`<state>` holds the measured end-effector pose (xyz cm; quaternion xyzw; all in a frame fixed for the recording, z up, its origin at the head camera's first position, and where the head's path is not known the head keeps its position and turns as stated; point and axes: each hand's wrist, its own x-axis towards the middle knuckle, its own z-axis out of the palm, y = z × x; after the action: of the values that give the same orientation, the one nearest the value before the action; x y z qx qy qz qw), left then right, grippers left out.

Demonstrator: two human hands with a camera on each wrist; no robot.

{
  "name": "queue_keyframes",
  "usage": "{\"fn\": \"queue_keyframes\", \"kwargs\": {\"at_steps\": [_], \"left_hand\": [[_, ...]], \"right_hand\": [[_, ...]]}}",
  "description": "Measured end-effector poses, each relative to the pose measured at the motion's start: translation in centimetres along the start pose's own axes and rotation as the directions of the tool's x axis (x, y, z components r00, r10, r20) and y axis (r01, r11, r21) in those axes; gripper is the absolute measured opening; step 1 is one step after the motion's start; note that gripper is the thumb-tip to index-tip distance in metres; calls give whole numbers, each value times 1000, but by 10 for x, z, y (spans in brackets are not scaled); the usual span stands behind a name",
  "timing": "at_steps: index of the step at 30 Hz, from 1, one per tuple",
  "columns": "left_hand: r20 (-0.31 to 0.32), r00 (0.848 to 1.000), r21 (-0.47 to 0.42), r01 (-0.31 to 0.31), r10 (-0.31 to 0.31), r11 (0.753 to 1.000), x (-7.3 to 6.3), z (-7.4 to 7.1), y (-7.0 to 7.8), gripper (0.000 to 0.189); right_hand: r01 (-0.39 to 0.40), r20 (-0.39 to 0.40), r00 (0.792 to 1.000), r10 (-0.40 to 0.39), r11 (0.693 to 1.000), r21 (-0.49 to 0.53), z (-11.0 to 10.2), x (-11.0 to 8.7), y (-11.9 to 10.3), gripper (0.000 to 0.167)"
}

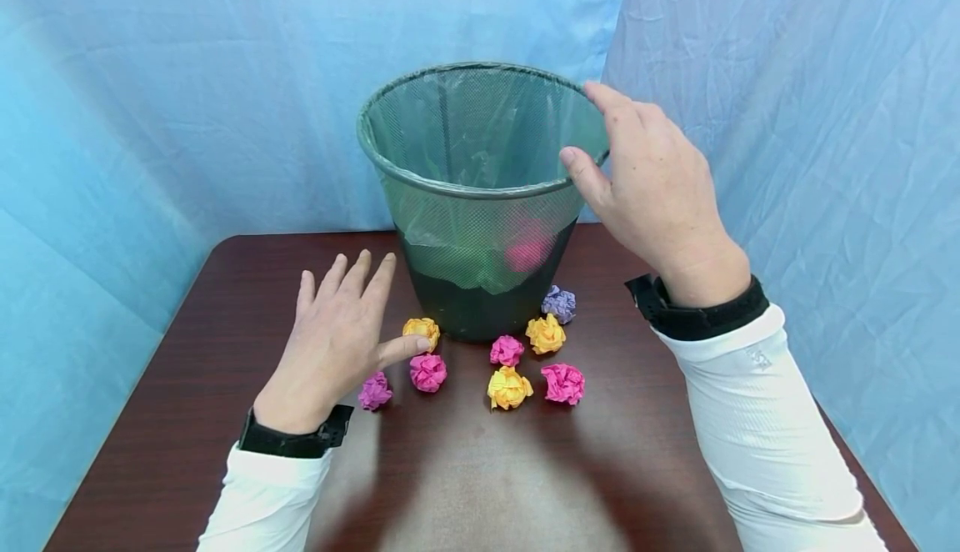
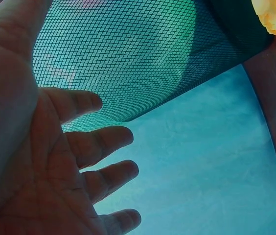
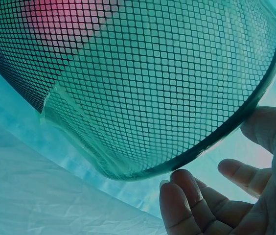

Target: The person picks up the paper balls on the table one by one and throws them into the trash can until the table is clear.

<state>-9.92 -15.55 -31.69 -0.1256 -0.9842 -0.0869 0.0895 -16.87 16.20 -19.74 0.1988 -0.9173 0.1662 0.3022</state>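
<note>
A black mesh wastebasket [image 1: 480, 310] lined with a translucent green bag [image 1: 480, 131] stands upright on the table. My right hand [image 1: 660, 177] is at the right side of its rim, thumb toward the front and fingertips right at the edge. In the right wrist view, the fingers [image 3: 182, 196] are loosely bent along the rim [image 3: 206, 147] without curling round it. Left of the basket, my left hand [image 1: 337, 327] holds nothing, its fingers spread. Its thumb overlaps a yellow crumpled paper ball [image 1: 422, 332] in the head view. A pink shape [image 1: 528, 252] shows through the mesh.
Several crumpled paper balls lie around the basket's base, among them a blue-violet one [image 1: 559, 304], a yellow one [image 1: 509, 388], a pink one [image 1: 562, 383] and a purple one [image 1: 375, 391]. The dark wooden table [image 1: 465, 485] is backed by light blue cloth [image 1: 225, 102].
</note>
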Motion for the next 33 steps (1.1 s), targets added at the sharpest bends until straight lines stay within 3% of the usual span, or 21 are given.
{"fn": "queue_keyframes", "kwargs": {"at_steps": [33], "left_hand": [[36,999,0,24,-24,1000,-1,3,-2,112]], "right_hand": [[-51,26,998,50,998,32,2,-8,8,64]]}}
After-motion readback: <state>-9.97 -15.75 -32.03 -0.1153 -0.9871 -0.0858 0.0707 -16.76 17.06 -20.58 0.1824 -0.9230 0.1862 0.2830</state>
